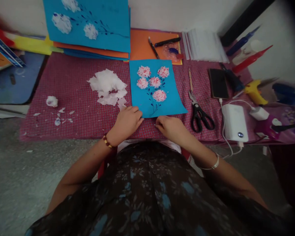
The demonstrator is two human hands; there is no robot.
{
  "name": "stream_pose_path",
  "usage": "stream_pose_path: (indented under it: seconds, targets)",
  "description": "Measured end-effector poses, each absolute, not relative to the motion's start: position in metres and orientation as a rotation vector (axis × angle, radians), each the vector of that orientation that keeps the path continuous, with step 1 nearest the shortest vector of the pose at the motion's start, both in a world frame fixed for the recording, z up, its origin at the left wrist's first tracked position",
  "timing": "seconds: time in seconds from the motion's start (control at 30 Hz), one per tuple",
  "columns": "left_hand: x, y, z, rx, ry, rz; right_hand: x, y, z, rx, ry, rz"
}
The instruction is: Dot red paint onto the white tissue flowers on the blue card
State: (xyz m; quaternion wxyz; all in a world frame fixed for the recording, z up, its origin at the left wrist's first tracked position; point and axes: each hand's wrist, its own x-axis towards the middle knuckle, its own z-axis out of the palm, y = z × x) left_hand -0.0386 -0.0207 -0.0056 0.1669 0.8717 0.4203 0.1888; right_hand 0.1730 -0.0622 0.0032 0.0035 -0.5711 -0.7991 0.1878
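Observation:
A blue sheet of paper (137, 98) lies on the checked cloth in front of me, decorated with several crumpled pink-and-white paper flowers (159, 95) and dark painted stems and leaves. My left hand (127, 124) is closed at the sheet's lower left corner, its curled fingers on the paper's edge. Just below the lower edge, my right hand (172, 128) has its fingers bent together in a pinch. A tiny pale tip shows by those fingers, too small to name. Torn white tissue paper (107, 86) is heaped left of the sheet.
Scissors (199, 114), a paintbrush (190, 80), a phone (218, 83) and a white power bank (235, 123) with cables lie on the right. Behind stand a larger blue flower picture (108, 16) and an orange sheet (140, 42) with pens. A crumpled tissue ball (51, 101) sits left.

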Motion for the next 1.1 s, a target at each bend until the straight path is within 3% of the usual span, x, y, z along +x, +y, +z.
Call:
stream_pose_path:
  seconds: [0.47, 0.67, 0.87, 1.1]
  targets:
    - [-0.114, -0.068, -0.003, 1.18, 1.29, 1.436, 0.162, -0.056, 0.006, -1.781, -2.805, 0.443]
    - [-0.146, -0.074, 0.009, 0.722, 0.976, 1.55, 0.153, -0.047, 0.03, -1.586, -2.397, 0.897]
    - [-0.183, -0.072, 0.017, 0.612, 0.927, 1.652, 0.047, 0.007, 0.062, -1.174, -2.464, 1.001]
    - [-0.206, -0.083, 0.015, 0.54, 0.912, 1.736, -0.095, 0.062, 0.05, -0.859, -2.721, 0.801]
